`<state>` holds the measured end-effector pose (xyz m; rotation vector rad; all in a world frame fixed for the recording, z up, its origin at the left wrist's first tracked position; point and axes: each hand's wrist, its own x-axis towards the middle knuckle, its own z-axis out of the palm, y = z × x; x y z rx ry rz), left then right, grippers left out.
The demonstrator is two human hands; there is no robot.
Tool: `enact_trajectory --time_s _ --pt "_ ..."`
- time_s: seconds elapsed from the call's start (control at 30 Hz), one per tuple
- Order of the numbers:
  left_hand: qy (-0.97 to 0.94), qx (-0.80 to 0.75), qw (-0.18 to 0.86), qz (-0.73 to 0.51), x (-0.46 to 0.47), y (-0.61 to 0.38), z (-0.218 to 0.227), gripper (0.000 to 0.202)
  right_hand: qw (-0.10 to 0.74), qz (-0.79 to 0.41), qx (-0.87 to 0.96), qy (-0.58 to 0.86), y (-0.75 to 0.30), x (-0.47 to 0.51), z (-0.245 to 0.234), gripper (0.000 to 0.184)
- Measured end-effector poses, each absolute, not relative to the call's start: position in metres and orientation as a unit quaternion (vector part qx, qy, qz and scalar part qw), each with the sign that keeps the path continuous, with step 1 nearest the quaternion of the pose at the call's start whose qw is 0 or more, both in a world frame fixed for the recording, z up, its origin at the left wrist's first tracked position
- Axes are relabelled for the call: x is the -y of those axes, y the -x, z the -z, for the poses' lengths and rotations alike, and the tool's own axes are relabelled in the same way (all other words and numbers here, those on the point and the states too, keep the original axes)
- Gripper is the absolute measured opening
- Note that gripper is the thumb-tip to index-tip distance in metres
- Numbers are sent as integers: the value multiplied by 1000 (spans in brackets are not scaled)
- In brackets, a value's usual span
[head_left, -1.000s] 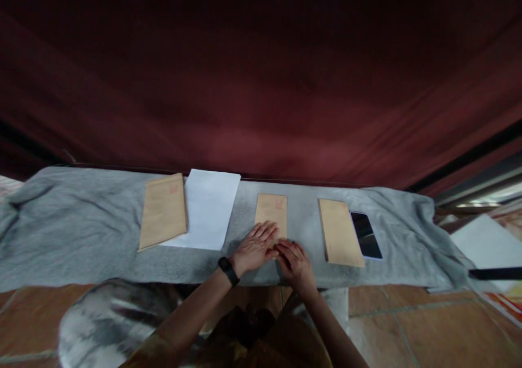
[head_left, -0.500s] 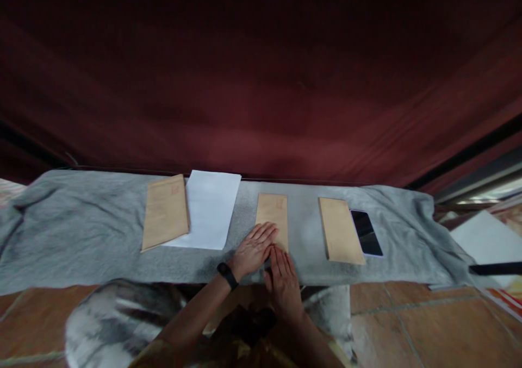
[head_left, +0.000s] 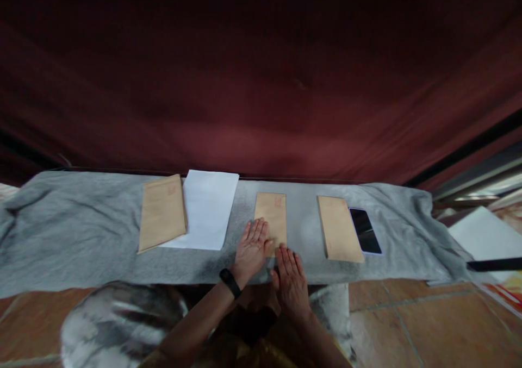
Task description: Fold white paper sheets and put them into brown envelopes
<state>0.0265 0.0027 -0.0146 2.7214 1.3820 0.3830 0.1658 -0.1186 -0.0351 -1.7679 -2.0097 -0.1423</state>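
A brown paper envelope point(head_left: 272, 210) with red print at its top right lies upright before me on the grey cloth. Flat over its lower left edge rests my left hand point(head_left: 252, 248), fingers stretched out, a dark band on the wrist. My right hand point(head_left: 292, 281) lies palm down at the envelope's lower right corner, its fingers extended and the fingertips at or on the edge. Neither hand grips anything. Part of the envelope's lower left is hidden under my left hand.
To the left, a stack of brown envelopes point(head_left: 162, 213) partly overlaps white paper sheets point(head_left: 210, 207). On the right lie another brown envelope stack point(head_left: 339, 229) and a phone point(head_left: 366, 231). Grey cloth point(head_left: 98, 226) covers the narrow table; a dark red curtain point(head_left: 261, 112) hangs behind.
My hands have drawn apart: the left has shifted left and turned more upright, the right slightly to the right. More of the envelope's lower part shows.
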Motion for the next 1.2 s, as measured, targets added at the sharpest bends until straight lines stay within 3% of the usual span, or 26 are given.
enact_trajectory --time_s 0.27,0.67,1.03,1.2 --pt "-895 -426 74 -110 -36 -86 20 64 241 31 723 647 -165 119 36 58" --pt "-861 -490 73 -111 -75 -69 24 69 232 20 721 653 -165 118 33 59" --pt "-850 -516 22 -106 -57 -35 10 63 253 39 722 643 -164 119 36 59" --pt "-900 -413 48 -133 -2 -31 -8 58 246 54 728 637 -164 119 40 60"
